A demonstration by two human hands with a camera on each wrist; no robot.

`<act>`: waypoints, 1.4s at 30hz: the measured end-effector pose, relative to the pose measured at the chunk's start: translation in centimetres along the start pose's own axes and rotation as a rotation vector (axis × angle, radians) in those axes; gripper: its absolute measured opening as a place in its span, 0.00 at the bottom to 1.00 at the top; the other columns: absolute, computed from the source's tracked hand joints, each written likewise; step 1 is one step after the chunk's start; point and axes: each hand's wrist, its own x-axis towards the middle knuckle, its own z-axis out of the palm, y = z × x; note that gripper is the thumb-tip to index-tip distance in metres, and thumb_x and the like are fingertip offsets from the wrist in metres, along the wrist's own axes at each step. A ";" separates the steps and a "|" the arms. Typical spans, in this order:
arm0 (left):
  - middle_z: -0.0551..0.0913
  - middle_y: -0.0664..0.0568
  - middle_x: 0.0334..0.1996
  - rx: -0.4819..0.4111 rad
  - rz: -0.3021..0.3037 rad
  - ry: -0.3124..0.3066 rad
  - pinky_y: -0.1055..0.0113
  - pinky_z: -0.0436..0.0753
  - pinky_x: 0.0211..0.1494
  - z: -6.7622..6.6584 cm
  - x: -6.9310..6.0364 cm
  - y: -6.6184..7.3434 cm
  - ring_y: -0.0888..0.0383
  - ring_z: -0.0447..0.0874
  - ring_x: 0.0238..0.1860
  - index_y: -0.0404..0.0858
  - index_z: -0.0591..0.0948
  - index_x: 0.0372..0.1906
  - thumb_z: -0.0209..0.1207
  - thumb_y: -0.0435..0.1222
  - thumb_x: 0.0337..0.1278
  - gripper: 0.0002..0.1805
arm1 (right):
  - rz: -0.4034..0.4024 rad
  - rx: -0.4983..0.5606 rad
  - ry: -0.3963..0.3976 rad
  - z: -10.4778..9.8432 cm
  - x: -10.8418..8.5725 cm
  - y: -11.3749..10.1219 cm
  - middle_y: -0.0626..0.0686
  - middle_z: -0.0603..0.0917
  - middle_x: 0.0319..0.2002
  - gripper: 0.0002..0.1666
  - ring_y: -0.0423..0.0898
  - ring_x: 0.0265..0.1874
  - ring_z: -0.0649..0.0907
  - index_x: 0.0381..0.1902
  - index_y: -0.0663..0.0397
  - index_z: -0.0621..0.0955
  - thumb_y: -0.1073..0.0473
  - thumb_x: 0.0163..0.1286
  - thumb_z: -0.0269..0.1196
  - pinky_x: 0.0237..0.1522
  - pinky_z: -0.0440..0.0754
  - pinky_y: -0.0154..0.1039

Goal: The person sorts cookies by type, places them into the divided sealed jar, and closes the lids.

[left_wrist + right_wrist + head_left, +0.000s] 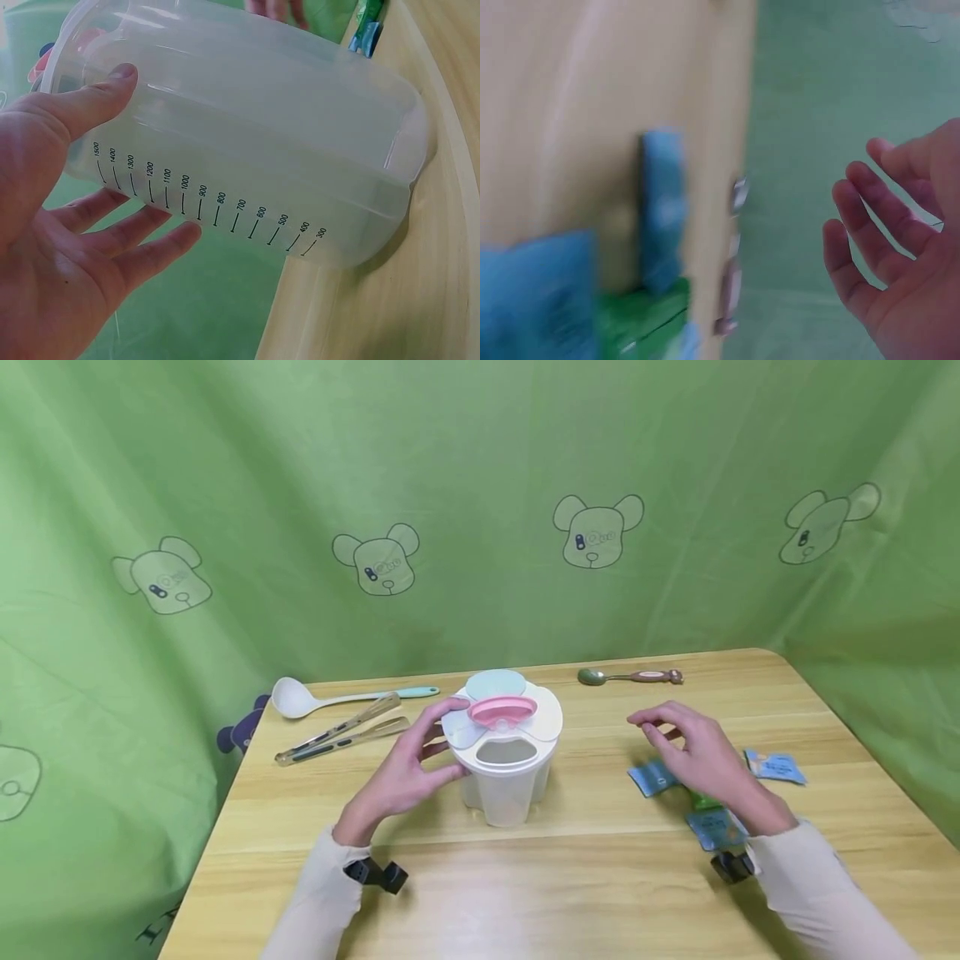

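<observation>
A translucent plastic storage container (506, 797) stands upright on the table, its white lid split into several lobes with small coloured caps. The pink cap (501, 712) is flipped up, and an opening shows at the front of the lid. My left hand (408, 768) grips the container's left side, thumb in front and fingers behind; printed volume marks (199, 196) run down the wall by the fingertips. Above several small packets, my right hand (693, 752) hovers with fingers loosely bent and nothing in them. Nearest it are a blue packet (651, 777) and a green packet (703, 802).
A white ladle (294, 698) with a mint handle and metal tongs (341, 737) lie at the back left. Behind the container, to the right, lies a spoon (637, 677) with a brown handle. Another blue packet (780, 767) rests right of my right hand. Green cloth (480, 510) hangs behind the table.
</observation>
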 end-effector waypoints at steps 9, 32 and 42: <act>0.68 0.45 0.83 0.011 0.001 -0.003 0.48 0.82 0.80 0.1 0.0 0.0 0.38 0.76 0.77 0.48 0.66 0.82 0.74 0.24 0.59 0.49 | 0.030 -0.086 -0.268 0.7 -2.3 3.5 0.57 0.93 0.53 0.17 0.59 0.53 0.90 0.56 0.57 0.89 0.70 0.72 0.71 0.53 0.93 0.60; 0.66 0.43 0.83 0.008 0.011 -0.004 0.48 0.82 0.80 0.0 0.1 0.0 0.36 0.76 0.77 0.46 0.66 0.82 0.73 0.23 0.59 0.48 | 0.046 -0.152 -0.345 1.7 -1.6 3.4 0.47 0.85 0.40 0.18 0.40 0.38 0.79 0.57 0.59 0.88 0.62 0.71 0.75 0.37 0.80 0.36; 0.67 0.44 0.83 0.008 0.006 -0.004 0.49 0.82 0.80 0.0 0.0 0.0 0.38 0.76 0.76 0.46 0.66 0.82 0.73 0.22 0.58 0.49 | -0.019 0.023 -0.121 2.2 -0.6 0.0 0.44 0.85 0.35 0.10 0.34 0.34 0.80 0.50 0.54 0.86 0.66 0.73 0.72 0.30 0.82 0.30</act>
